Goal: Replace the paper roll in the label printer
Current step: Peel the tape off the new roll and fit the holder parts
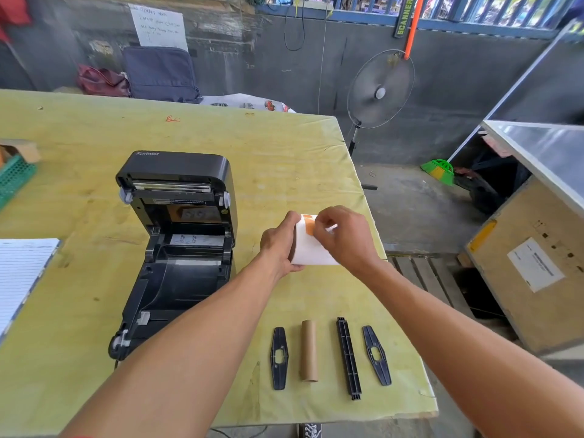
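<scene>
The new paper roll (311, 248), white with an orange sticker near its upper end, is held above the table just to the right of the label printer (177, 248), level with the printer's open paper bay. The left hand (279, 245) is wrapped around the roll's left side, gripping it, while the right hand (346, 237) is closed over the roll's upper right, its fingertips (319, 227) pinching at the orange sticker; the two hands nearly meet across the roll. The printer stands with its lid swung up and back, the Xprinter name showing on the lid, and its bay bare of any roll. In front of the printer and to its right, near the table's front edge, four loose parts lie in a row, apart from one another: a black roll guide (279, 358), the empty cardboard core (308, 350), the black spindle bar (348, 358) and a second black guide (376, 355). Between this row and the held roll the yellow-green table (284, 159) is bare, as is the wide stretch behind the printer. The table's right edge runs close to the right of the hands and the second guide, with concrete floor and a wooden pallet beyond it. Left of the printer a lined notepad (22, 273) lies at the frame's edge, and a green basket (14, 180) sits further back.
</scene>
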### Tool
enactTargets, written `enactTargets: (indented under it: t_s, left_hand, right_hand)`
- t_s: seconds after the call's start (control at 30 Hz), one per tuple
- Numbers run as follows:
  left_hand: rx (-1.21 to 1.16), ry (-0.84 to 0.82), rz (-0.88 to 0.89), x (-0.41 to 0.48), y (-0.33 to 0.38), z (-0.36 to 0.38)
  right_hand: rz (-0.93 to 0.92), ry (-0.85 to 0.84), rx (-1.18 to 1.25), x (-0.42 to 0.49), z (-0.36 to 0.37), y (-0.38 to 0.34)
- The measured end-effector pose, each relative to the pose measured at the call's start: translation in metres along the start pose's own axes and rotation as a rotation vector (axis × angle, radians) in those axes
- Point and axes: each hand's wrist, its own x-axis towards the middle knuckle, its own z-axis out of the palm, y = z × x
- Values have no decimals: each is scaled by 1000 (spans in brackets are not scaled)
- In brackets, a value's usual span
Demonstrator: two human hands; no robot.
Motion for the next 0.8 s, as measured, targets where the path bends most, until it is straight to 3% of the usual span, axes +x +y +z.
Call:
enactTargets:
  t_s: [0.1,0.27,0.53,0.63,0.8]
  left_hand:
    - [-7,3,-4,2,-2,-2]
    - [-31,-3,-21,3,0,-2]
    - [-9,5,-1,1,4,-3]
    - [6,-3,2,-1,5,-4]
    - [44,2,46,1,0,-12]
  right_hand:
    - [107,-44,104,10,-7,1]
    - [-134,-222,-73,0,-6,5]
    - [-314,-160,-224,0,-2,-3]
    - [-241,-165,-214,3,1,-5]
    - [134,-164,84,13,-1,-2]
